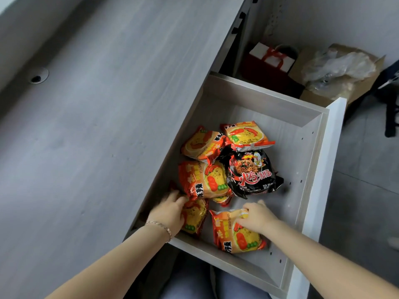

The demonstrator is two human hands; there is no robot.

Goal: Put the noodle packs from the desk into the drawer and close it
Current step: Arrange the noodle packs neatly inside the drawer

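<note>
The pale wooden drawer (306,160) stands pulled out beside the grey desk (97,137). Several noodle packs lie inside it: orange-yellow ones (203,145) and one black pack (251,173). My left hand (170,210) rests on an orange pack (194,216) near the drawer's left wall, fingers curled over its top. My right hand (257,216) presses on another orange pack (237,234) at the near end of the drawer. Whether either hand truly grips its pack is hard to tell. No noodle packs show on the desk top.
A cable hole (38,76) sits in the desk at the left. Beyond the drawer stand a red gift bag (269,63) and a cardboard box with plastic wrap (336,70). A dark chair base (390,98) is at the right. My lap shows under the drawer.
</note>
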